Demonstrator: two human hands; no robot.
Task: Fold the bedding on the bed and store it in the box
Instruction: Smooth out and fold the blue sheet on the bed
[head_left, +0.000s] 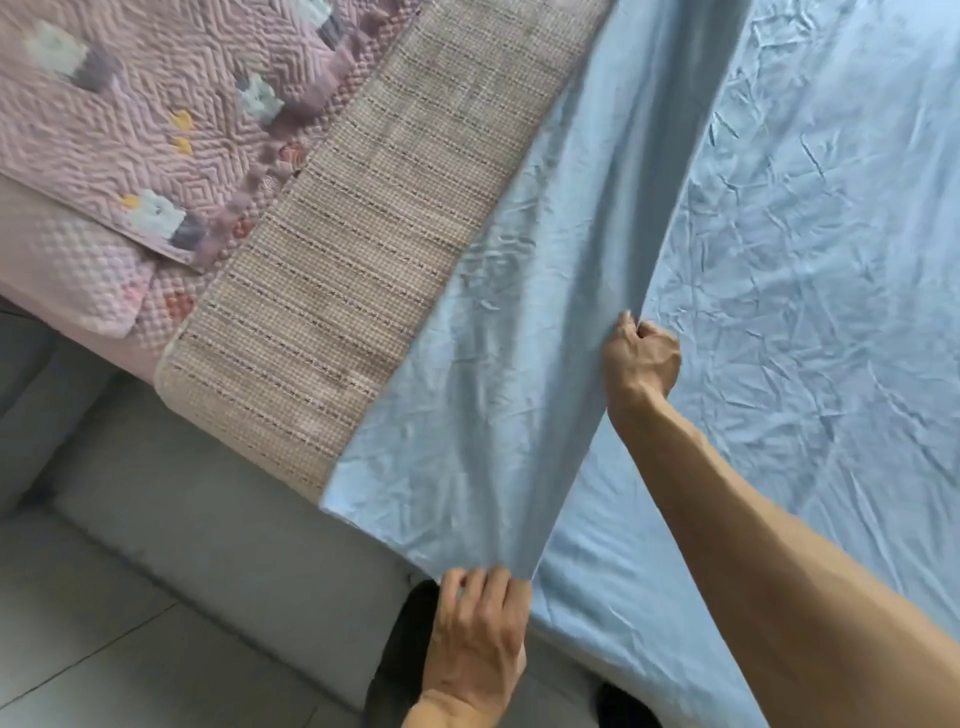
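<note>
bed (171, 499): grey upholstered base at lower left, mattress top covered in textiles, grey tiled floor (78, 649) beside it.
blue sheet (831, 260): light blue, heavily creased, spread flat over the right part of the bed; its left portion is lifted into a taut band (519, 364) running from the top of the view down to the near edge.
band vs fingers: stretched between the two hands, the lower corner at the left hand, the fold ridge at the right hand higher up.
woven mat (374, 249): beige with dark dashed stripes, lies diagonally just beside the sheet's left edge, partly under it.
pink quilt (156, 104): quilted zigzag texture, white and yellow patches, upper left, overlapping the mat's far side.
right hand (641, 364): bare forearm reaching in from lower right, fingers curled tight into a fist gripping the raised fold.
left hand (480, 634): at bottom centre, fingers (457, 584) curled over the sheet's lower corner, pinching it at the bed's edge.
dark shape (400, 654): below left hand, unclear.
</note>
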